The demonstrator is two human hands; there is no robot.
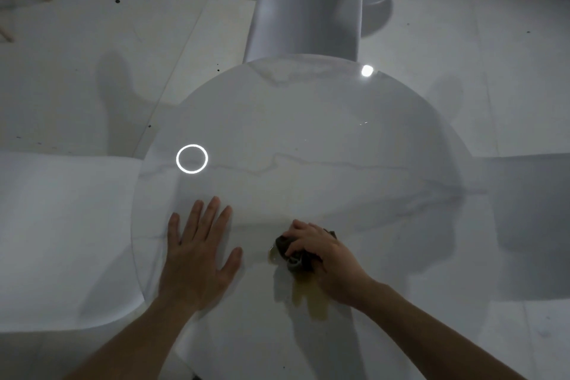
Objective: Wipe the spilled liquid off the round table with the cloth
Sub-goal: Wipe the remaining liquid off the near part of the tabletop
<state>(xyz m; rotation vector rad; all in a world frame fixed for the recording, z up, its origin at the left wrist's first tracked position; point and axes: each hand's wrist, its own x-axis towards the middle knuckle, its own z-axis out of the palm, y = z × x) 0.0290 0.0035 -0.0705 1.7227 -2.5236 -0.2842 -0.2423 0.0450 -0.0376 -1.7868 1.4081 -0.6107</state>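
- Marble-look and pale, with grey veins, our round table (308, 139) fills the middle of the head view; we find no writing, brand or label on it or on anything around it.
- White floor tiles (92, 55) surround the table, dotted with a few dark specks.
- White moulded chair (305, 3) stands at the table's far edge, its back towards us.
- Our left hand (197, 253) lies flat on the tabletop near its left rim, palm down, fingers spread wide, holding nothing.
- Our right hand (320, 259) presses down on the cloth (296, 253), fingers curled over it and gripping it, on the near part of the table to the right of the left hand.
- Dark and bunched, the cloth shows mostly at the hand's left side and touches the tabletop.
- Brownish spilled liquid (314, 302) lies as a puddle just beside and under the cloth, running towards us beneath the right wrist.
- Bright ring of reflected light (192, 159) sits on the table's left part, and a small bright spot (366, 71) near the far rim.
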